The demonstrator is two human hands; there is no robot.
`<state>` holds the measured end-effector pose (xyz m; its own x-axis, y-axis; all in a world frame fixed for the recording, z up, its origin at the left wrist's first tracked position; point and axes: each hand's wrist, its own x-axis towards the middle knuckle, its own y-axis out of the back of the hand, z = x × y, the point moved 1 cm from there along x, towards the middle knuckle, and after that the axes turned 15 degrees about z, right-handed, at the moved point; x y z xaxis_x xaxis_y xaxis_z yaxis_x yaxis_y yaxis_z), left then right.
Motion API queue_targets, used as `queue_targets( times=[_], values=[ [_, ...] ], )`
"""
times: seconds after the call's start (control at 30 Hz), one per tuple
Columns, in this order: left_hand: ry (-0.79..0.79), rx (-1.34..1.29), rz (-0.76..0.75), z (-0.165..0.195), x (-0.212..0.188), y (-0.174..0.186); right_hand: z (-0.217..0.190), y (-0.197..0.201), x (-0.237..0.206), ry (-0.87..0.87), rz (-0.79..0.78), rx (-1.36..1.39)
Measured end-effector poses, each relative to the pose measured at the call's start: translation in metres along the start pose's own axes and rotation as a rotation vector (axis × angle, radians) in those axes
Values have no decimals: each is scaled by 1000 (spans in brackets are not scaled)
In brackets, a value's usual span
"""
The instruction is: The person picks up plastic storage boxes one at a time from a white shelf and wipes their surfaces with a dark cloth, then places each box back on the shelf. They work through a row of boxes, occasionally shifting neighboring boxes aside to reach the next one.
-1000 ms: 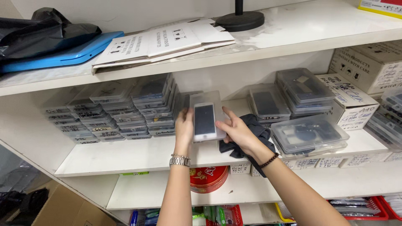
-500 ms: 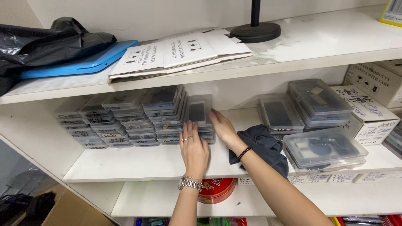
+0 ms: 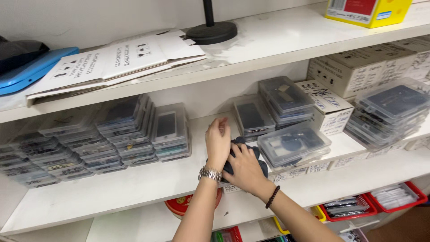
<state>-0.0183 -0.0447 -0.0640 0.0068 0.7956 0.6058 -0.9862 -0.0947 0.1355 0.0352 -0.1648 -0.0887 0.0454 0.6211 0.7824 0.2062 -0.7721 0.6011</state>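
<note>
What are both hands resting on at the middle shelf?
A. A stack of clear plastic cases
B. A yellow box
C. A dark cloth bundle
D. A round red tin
C: the left hand and right hand lie on the dark cloth bundle, beside the clear cases.

My left hand (image 3: 218, 142) wears a silver metal wristwatch (image 3: 210, 173); my right hand (image 3: 244, 168), with a dark beaded bracelet (image 3: 272, 196), presses a soft dark cloth bundle (image 3: 260, 157), navy or black, hard to tell. Clear plastic cases with dark inserts (image 3: 169, 132) sit on the white shelf (image 3: 112, 192).
</note>
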Motion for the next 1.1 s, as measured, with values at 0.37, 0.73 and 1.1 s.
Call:
queue_targets(
  times=[0.37, 0.73, 1.1],
  values=[
    [641, -49, -421, -48, 38, -84, 0, 31, -34, -130, 1, 276],
    [1030, -683, -323, -69, 0, 31, 15, 66, -16, -677, 336, 822],
    [815, -535, 96, -9, -66, 57, -13, 22, 47, -288, 131, 167]
  ],
)
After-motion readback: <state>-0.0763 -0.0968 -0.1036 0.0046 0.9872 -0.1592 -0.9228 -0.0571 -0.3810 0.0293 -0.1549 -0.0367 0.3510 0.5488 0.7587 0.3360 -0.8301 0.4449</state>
